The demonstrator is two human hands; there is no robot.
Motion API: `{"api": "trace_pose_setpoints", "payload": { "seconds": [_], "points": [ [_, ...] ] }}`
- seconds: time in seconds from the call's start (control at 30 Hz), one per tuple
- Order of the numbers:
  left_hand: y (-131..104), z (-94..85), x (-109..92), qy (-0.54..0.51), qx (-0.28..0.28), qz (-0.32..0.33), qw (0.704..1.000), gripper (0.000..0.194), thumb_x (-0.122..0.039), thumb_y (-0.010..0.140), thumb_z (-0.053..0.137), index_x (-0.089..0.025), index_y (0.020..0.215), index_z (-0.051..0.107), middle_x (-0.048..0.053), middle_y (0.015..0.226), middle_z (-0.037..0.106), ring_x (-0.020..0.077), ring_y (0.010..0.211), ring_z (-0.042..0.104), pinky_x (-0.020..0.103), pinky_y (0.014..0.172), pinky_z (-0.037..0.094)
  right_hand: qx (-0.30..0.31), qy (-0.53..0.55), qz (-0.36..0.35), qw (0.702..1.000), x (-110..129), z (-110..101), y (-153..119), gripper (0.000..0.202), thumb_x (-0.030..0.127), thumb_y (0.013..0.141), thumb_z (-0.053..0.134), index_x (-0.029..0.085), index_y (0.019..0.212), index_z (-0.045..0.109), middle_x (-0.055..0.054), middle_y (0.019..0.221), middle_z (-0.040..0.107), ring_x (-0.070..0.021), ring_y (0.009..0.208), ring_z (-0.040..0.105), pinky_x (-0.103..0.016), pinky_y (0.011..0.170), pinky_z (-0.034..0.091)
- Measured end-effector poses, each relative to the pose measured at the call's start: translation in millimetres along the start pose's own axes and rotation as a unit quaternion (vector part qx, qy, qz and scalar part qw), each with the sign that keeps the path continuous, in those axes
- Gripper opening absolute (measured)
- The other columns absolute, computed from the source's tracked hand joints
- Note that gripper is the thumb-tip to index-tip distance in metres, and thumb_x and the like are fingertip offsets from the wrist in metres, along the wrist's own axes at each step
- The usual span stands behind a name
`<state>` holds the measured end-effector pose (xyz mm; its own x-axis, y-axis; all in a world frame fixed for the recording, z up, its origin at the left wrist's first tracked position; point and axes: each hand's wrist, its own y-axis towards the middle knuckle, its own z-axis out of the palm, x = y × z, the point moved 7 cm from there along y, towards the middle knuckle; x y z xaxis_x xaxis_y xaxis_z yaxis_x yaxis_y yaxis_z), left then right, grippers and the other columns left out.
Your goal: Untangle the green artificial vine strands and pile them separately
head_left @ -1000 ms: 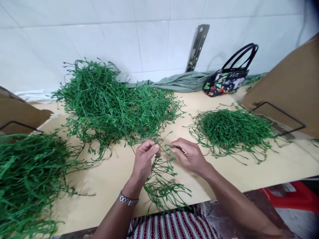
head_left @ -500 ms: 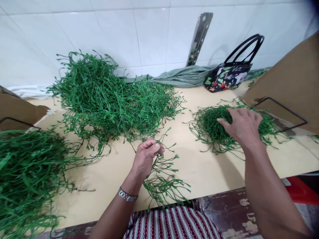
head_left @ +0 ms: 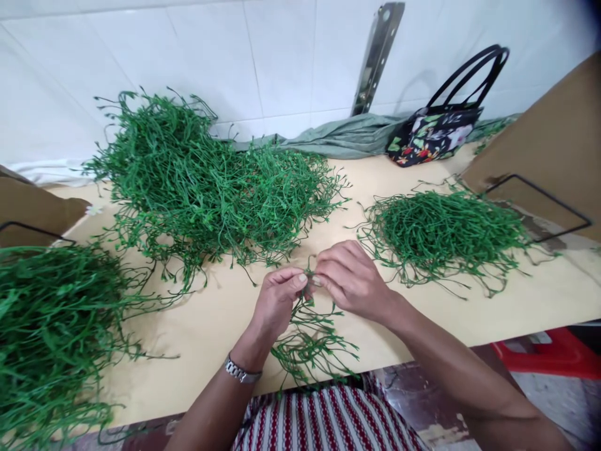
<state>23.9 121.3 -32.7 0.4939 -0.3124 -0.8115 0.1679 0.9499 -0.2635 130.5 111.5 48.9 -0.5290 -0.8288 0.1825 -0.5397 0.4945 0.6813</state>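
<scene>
In a pinch between thumb and fingers, my left hand [head_left: 280, 299] holds a branching green plastic stem [head_left: 317, 347], whose sprigs hang down toward the table's front edge. My right hand [head_left: 353, 279] meets it at the stem's upper end, thumb and forefinger pressed together on a thin green piece there. The fingers cover most of the spot where they meet. A loose heap of green sprigs [head_left: 446, 228] lies to the right, beyond my right hand. A bigger heap [head_left: 201, 188] of branched green stems spreads behind my left hand.
Another green pile [head_left: 51, 332] fills the left front of the table [head_left: 197, 344]. Brown cardboard [head_left: 549, 150] with a black wire frame [head_left: 544, 197] stands at the right. A floral handbag [head_left: 434, 134] and grey-green cloth [head_left: 342, 138] lie by the tiled wall. A red stool [head_left: 554, 357] shows below.
My right hand has moved from the right heap to the stem in my left hand, and its fingers have closed. My left hand has stayed nearly in place.
</scene>
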Motion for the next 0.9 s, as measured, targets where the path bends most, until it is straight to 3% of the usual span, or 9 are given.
{"api": "trace_pose_setpoints", "payload": {
  "seconds": [0.33,0.6,0.77,0.9],
  "points": [
    [3.0,-9.2,3.3,-0.067,-0.048,0.018,0.996,0.011,-0.014,0.058,0.07,-0.012,0.067,0.064,0.0,0.062,0.064,0.0091,0.05,0.054,0.022,0.05,0.044,0.071,0.042,0.071,0.994,-3.8,16.7,-9.7,0.012,0.023,0.085,0.049,0.016,0.091,0.058,-0.006,0.079,0.06,-0.0183,0.075,0.049,-0.035,0.069,0.039],
    [0.7,-7.2,-3.6,0.024,-0.036,0.09,0.995,0.013,-0.014,0.061,0.069,-0.014,0.072,0.063,-0.002,0.062,0.062,0.0083,0.048,0.053,0.021,0.048,0.045,0.094,0.069,0.123,0.986,-8.2,30.2,-16.6,0.011,0.02,0.085,0.048,0.016,0.09,0.057,-0.006,0.082,0.059,-0.0179,0.077,0.051,-0.032,0.072,0.04],
    [-1.5,-5.7,-3.5,0.077,-0.032,0.108,0.991,0.007,-0.016,0.066,0.065,-0.014,0.071,0.061,-0.002,0.06,0.06,0.0095,0.049,0.055,0.023,0.053,0.046,0.095,0.032,0.125,0.987,-10.1,31.1,-19.6,0.015,0.019,0.085,0.045,0.016,0.075,0.056,-0.005,0.071,0.058,-0.0171,0.069,0.049,-0.032,0.066,0.037],
    [-1.5,-7.5,-4.7,0.064,-0.038,0.102,0.992,0.007,-0.014,0.065,0.065,-0.015,0.066,0.058,-0.003,0.057,0.057,0.0084,0.052,0.054,0.02,0.055,0.043,0.086,0.118,0.138,0.98,-12.1,30.8,-20.5,0.015,0.02,0.086,0.045,0.017,0.075,0.054,-0.004,0.071,0.055,-0.0155,0.07,0.049,-0.029,0.066,0.039]
  ]
}}
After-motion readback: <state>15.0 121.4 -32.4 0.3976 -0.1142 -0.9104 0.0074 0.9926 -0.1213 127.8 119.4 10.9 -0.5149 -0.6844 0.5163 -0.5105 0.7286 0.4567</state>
